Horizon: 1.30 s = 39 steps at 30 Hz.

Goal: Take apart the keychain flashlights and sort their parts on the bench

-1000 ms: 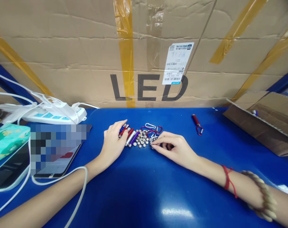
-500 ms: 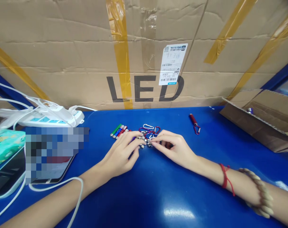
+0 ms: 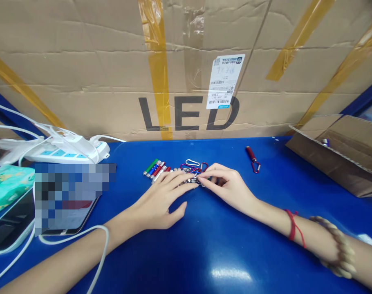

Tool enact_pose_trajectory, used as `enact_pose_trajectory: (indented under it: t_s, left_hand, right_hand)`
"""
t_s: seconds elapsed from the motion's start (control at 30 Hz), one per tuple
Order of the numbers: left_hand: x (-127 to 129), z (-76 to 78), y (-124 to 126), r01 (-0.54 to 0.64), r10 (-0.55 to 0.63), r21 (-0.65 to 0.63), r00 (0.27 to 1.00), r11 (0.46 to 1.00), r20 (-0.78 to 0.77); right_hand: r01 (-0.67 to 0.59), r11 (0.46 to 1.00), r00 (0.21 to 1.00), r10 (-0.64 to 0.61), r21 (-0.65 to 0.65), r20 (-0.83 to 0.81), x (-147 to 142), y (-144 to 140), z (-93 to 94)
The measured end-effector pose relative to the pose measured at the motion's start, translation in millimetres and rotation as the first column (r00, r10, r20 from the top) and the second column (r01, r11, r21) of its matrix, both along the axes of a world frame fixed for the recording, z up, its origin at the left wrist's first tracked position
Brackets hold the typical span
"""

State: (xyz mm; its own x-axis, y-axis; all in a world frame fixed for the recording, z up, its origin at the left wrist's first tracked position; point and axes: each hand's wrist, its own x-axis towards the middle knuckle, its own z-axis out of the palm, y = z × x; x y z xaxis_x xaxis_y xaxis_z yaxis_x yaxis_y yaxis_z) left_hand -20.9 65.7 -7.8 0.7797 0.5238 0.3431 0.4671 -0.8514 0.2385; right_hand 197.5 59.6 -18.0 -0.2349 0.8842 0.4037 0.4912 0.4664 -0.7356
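I am wearing no sleeves on either arm. My right wrist is carrying a red string bracelet (image 3: 292, 227) and a pale beaded bracelet (image 3: 336, 251).

Glossy blue table (image 3: 204, 245) (shiny metal button cells (image 3: 190, 180)).

I am looking at one big word, "LED", showing in dark block capitals on the cardboard box (image 3: 81, 81) standing behind my blue table. A white shipping label (image 3: 225, 81) is sticking to that box, partly covering the "D" (it is carrying barcodes, a QR code and small lines of print, all too tiny for me to make out). Nothing else here is reading clearly to me.
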Motion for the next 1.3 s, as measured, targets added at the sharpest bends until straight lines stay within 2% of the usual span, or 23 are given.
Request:
enact_pose_trajectory:
  t_s: [0.13, 0.47, 0.9, 1.1, 1.3]
  left_hand:
    - [-0.3, 0.9, -0.2, 0.004, -0.006, -0.019, 0.997, 1.000, -0.081]
    - [0.2, -2.0, 1.8, 0.011, -0.011, 0.013, 1.000, 1.000, 0.015]
    - [0.7, -3.4, 2.7, -0.004, 0.002, 0.020, 0.996, 1.000, 0.086]
    - [0.6, -4.3, 3.4, -0.027, 0.026, 0.014, 0.998, 1.000, 0.057]
    - [1.5, -3.2, 1.9, -0.092, 0.091, -0.026, 0.994, 0.995, -0.063]
  right_hand:
    - [-0.013, 1.000, 1.000, 0.013, 0.013, -0.001, -0.2, 0.1, -1.4]
    - [-0.054, 0.999, 0.994, 0.055, -0.005, 0.097, -1.7, -2.1, 0.7]
    - [-0.025, 1.000, 0.995, 0.027, -0.017, 0.098, -4.0, -3.2, 1.6]
    - [-0.014, 1.000, 0.996, 0.015, -0.012, 0.088, -3.4, -3.2, 1.1]
    - [-0.012, 1.000, 0.997, 0.011, 0.012, 0.083, -2.0, -4.5, 0.3]
